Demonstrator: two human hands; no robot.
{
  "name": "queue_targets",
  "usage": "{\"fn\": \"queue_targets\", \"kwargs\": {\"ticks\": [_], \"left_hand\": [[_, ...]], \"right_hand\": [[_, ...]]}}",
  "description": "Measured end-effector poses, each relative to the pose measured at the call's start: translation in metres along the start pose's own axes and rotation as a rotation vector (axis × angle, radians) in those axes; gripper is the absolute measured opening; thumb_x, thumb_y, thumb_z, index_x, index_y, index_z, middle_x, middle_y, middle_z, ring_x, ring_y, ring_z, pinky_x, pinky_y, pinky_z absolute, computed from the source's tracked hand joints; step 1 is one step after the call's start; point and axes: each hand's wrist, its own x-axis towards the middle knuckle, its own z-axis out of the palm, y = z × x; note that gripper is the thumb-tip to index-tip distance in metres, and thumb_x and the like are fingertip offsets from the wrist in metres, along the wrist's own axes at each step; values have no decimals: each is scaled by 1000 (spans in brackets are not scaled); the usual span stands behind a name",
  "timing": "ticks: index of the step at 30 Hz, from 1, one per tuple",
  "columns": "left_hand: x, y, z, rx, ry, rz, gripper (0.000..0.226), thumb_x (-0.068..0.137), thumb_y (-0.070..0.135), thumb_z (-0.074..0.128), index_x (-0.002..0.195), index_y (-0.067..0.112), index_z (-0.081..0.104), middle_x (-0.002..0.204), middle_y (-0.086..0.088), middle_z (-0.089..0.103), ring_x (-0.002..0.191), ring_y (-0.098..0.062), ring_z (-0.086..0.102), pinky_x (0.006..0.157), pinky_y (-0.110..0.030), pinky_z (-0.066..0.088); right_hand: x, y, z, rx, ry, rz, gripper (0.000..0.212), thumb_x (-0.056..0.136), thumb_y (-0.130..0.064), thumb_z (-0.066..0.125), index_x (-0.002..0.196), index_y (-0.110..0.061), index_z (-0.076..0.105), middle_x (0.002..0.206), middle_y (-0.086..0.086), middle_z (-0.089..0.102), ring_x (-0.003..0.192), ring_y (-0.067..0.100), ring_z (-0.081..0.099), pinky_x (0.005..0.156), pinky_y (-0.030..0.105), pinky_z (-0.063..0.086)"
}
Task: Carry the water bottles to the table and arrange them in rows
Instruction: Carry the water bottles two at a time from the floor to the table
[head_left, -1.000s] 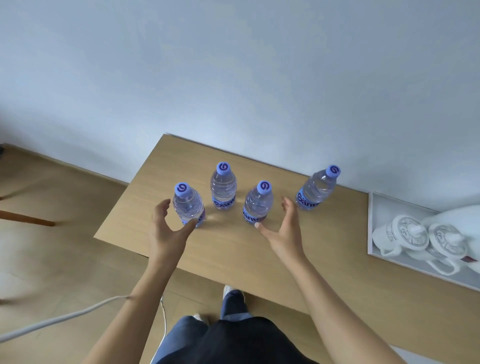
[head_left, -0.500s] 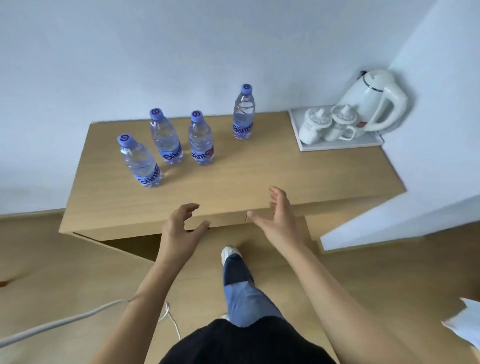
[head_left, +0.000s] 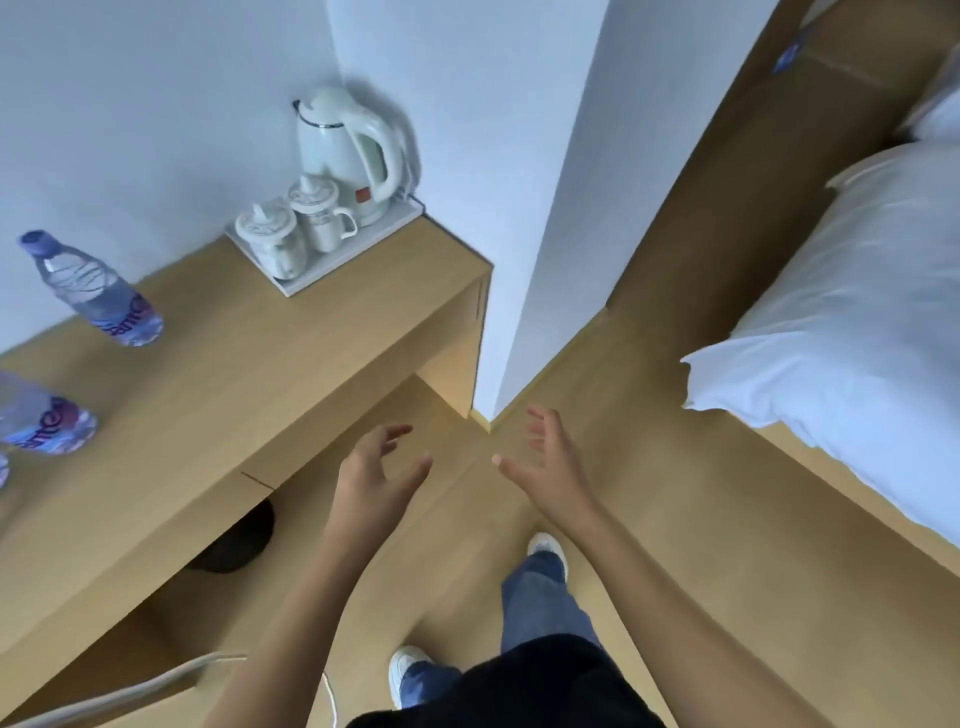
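Two hands, the left hand (head_left: 378, 470) and right hand (head_left: 545, 462), hang empty with fingers loosely spread above the floor (head_left: 675, 519), well apart from the tabletop (head_left: 270, 374) at left. Risk, as judged: with the view angled away from the bottles, a careless return could knock those near the left edge. Count in the head view: one full water bottle (head_left: 96, 291), a second bottle (head_left: 44, 423) cut off at the frame edge, one kettle (head_left: 345, 150), two lidded cups (head_left: 296, 228), one tray (head_left: 291, 283), one bed (head_left: 852, 332).

bottles (head_left: 98, 296) left on table (head_left: 249, 374), kettle tray (head_left: 332, 260) seemingly behind
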Motion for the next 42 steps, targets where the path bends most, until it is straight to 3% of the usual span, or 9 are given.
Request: {"fn": "queue_targets", "kwargs": {"ticks": [5,16,24,28,33,36,37,40,42], "left_hand": [[50,69,89,8,-113,59,41,87,23,71,126,19,59,125,9,59,119,-9,52,92,-24,38],[168,230,297,-11,-312,175,33,87,21,72,118,24,61,122,9,60,116,-13,56,90,-23,37],[258,312,401,82,-421,264,34,90,26,68,122,22,59,122,10,57,110,-8,52,90,-23,38],[326,347,458,112,-494,275,34,92,27,65,124,22,57,125,12,55,116,-9,52,91,-21,36],[414,403,525,111,-583,318,34,91,32,65,123,25,58,128,12,56,114,-2,48,92,-22,37],[480,449,558,129,-604,334,37,91,34,66,125,23,58,131,5,59,117,-8,52,93,-23,40],[501,464,567,133,-605,338,37,90,34,66,125,22,58,131,3,60,119,-10,53,93,-24,42],[554,503,591,138,-607,361,39,91,34,66,127,20,58,130,4,59,119,-12,54,95,-29,47],[588,524,611,132,-606,372,37,91,31,66,126,21,58,127,7,59,117,-8,52,92,-26,43]], "right_hand": [[37,30,-95,40,103,79,71,85,-23,77,144,-21,36,143,5,45,125,16,48,102,31,43],[138,95,-318,55,306,142,68,85,-23,77,142,-20,40,140,-2,48,119,8,47,90,21,37],[218,123,-416,120,412,248,64,83,-23,78,138,-23,44,130,-2,51,117,13,51,88,23,38],[285,131,-459,162,442,281,54,85,-25,76,126,-35,43,130,-6,50,121,15,50,88,23,40],[376,124,-522,146,472,327,60,88,-26,73,139,-24,41,136,0,52,116,15,51,77,15,41],[438,109,-571,149,490,315,61,90,-26,71,141,-22,39,141,2,50,125,16,50,75,5,39],[456,104,-586,163,498,313,60,90,-25,71,141,-22,39,141,3,50,127,17,49,78,6,41],[508,92,-628,163,530,325,60,90,-26,71,141,-20,40,138,5,52,122,18,52,99,27,46],[543,91,-653,170,536,340,60,90,-25,72,140,-19,41,135,5,53,112,17,54,99,28,47]]}}
